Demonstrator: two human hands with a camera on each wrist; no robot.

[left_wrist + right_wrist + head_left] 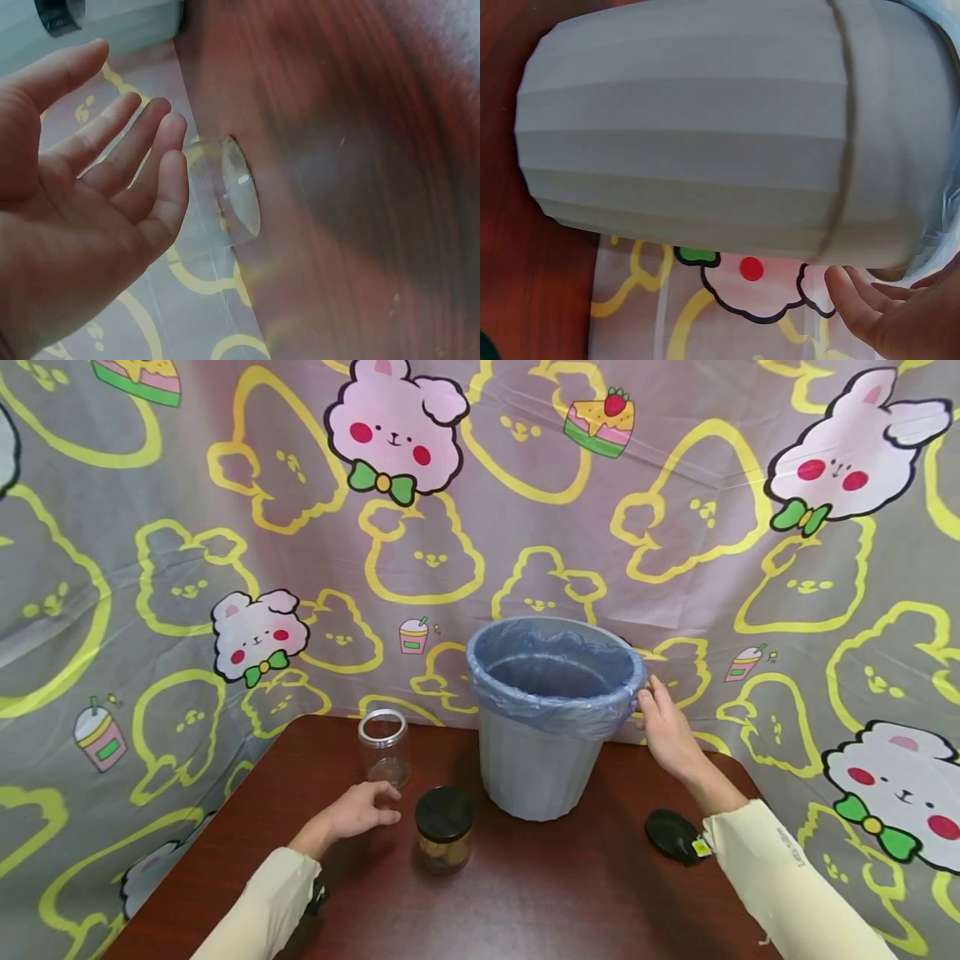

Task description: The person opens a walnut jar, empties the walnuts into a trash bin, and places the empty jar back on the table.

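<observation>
A grey ribbed waste bin (534, 777) stands upright on the table, its blue plastic liner (555, 714) folded over the rim. My right hand (670, 735) is at the right side of that rim, fingers extended and fingertips against it; in the right wrist view the hand (892, 307) is partly cut off. My left hand (356, 814) hovers with relaxed, spread fingers between two jars and holds nothing. Behind it stands a clear, lidless glass jar (386, 768) with a silvery rim. To its right is a short jar (444, 847) with a black lid and brown contents.
A round, flat black object (672, 835), like a lid, lies on the dark red-brown table (540, 902) below my right forearm. A patterned cloth (525, 527) with cartoon rabbits hangs close behind the bin and along both sides of the table.
</observation>
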